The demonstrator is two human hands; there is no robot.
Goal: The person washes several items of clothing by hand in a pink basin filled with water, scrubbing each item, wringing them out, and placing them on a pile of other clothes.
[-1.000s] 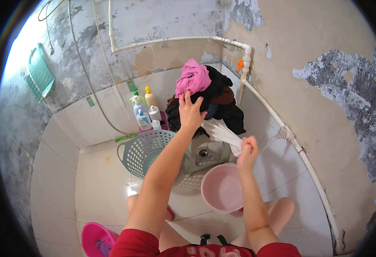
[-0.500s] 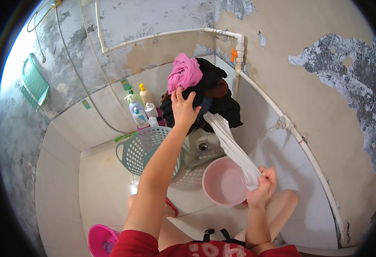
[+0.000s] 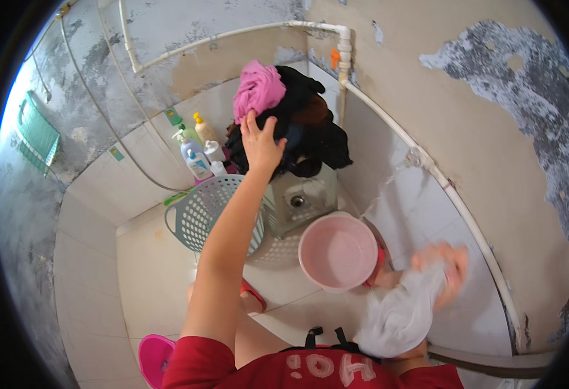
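Observation:
My left hand (image 3: 264,148) is open, its fingers spread against a heap of dark clothes (image 3: 305,123) and the fingertips near the bundled pink cloth (image 3: 258,89) on top of it. Low on the right, my right hand (image 3: 450,266) grips a white cloth garment (image 3: 406,312) that hangs down close to my lap. Motion smears that hand and the cloth. Between my arms, a round pink basin (image 3: 338,251) stands on the floor with nothing visible inside.
A grey perforated laundry basket (image 3: 200,217) is left of a grey sink-like unit with a round drain (image 3: 297,201). Pump bottles (image 3: 197,165) stand by the wall. A bright pink bucket (image 3: 155,356) sits at lower left. White pipe (image 3: 443,181) runs along the right wall, with a tap (image 3: 414,156).
The white garment has come out of the heap as my right hand moved right and upward. My left hand stays on the heap. The whole view has shifted slightly.

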